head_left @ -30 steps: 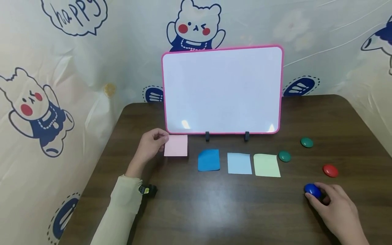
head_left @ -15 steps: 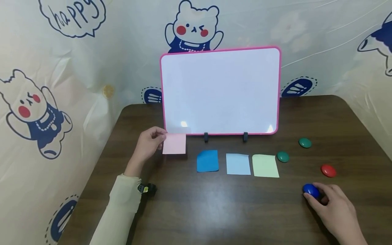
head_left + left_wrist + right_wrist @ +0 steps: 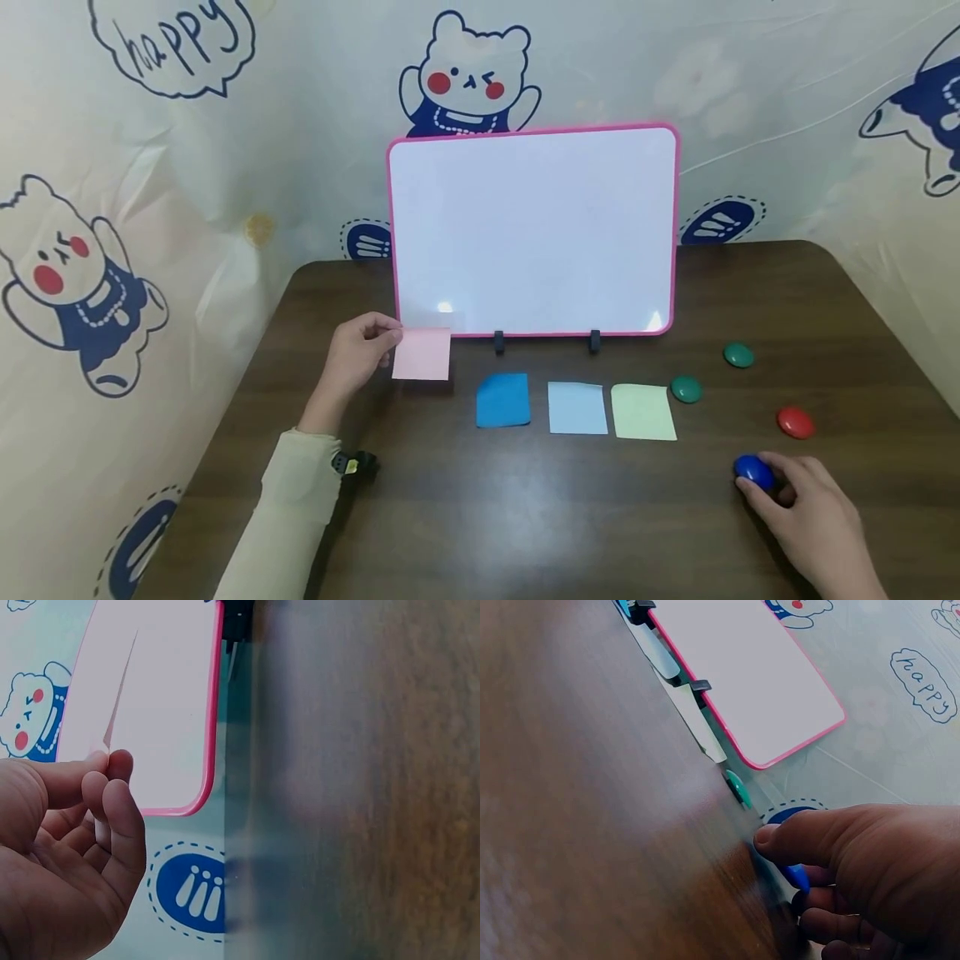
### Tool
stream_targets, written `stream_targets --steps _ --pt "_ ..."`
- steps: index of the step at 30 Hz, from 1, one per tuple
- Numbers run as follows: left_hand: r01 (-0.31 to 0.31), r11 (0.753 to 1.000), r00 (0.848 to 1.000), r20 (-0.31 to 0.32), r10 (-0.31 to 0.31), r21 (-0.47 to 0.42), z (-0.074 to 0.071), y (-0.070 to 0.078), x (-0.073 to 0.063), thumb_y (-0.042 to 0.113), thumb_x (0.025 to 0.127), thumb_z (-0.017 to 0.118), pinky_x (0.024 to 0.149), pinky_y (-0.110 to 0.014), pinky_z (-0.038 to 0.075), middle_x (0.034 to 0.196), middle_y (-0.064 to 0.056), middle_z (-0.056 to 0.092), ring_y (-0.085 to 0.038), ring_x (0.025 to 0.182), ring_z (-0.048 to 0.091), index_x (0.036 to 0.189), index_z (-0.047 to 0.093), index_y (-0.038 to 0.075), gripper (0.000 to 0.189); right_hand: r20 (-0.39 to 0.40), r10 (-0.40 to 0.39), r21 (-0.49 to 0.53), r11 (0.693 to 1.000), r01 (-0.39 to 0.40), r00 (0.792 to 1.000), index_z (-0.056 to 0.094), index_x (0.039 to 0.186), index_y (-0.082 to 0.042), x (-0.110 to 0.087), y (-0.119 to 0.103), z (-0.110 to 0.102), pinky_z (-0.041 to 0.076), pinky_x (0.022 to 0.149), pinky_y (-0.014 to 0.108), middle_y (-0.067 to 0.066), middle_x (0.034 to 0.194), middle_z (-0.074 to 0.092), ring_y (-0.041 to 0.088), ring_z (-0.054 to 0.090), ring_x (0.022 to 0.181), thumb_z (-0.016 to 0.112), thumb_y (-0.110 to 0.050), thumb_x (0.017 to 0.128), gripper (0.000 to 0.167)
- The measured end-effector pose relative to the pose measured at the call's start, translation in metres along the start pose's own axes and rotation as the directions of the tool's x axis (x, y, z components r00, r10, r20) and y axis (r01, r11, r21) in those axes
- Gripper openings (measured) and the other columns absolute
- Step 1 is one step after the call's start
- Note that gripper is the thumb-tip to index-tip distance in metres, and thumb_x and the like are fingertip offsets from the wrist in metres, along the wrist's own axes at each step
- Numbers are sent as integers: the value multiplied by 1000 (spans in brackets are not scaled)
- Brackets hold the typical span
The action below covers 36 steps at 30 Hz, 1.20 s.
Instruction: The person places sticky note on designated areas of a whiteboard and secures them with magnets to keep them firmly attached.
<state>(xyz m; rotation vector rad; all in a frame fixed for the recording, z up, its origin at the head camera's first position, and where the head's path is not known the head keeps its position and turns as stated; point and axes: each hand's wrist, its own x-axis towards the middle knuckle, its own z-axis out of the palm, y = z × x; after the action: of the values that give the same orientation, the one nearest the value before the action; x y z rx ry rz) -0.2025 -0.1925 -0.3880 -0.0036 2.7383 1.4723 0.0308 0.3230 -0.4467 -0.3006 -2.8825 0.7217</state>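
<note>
Left hand (image 3: 362, 350): thumb and forefinger brought together on the left edge of a pink note (image 3: 422, 354)
Pink note: overlapping the whiteboard (image 3: 532, 233) at its lower left corner — cannot tell if they touch
Right hand (image 3: 813, 515): thumb and fingers curled, pinching a blue disc (image 3: 752, 472)
Blue disc: in front of the whiteboard, off to its right
Row before the whiteboard: dark blue note (image 3: 503, 401), light blue note (image 3: 577, 408), pale green note (image 3: 643, 412)
Right of the whiteboard, nearer the person: red disc (image 3: 795, 422) — two green discs (image 3: 686, 389) farther back
</note>
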Motion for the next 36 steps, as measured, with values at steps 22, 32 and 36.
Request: stream_targets --steps 22,32,36 --pt "-37 999 999 0 37 -33 4 15 21 24 101 64 74 -40 56 96 -15 62 -32 78 61 111 67 7 19 27 45 -22 999 -44 999 64 121 7 2 -5 0 38 56 29 10 95 54 19 50 75 78 -28 90 48" --pt "-62 996 998 -22 61 -58 0 21 37 22 101 64 78 -51 56 92 -17 63 -43 82 61 112 66 8 18 27 47 -13 999 -46 999 64 121 6 3 -5 2 37 56 28 9 95 55 18 49 74 77 -30 91 48" --pt "-65 996 998 -22 64 -59 -1 22 41 22 102 63 78 -52 55 94 -17 62 -40 80 60 113 66 7 19 38 69 -13 998 -68 997 65 121 5 3 -3 3 37 56 30 9 94 54 17 49 73 75 -34 92 50"
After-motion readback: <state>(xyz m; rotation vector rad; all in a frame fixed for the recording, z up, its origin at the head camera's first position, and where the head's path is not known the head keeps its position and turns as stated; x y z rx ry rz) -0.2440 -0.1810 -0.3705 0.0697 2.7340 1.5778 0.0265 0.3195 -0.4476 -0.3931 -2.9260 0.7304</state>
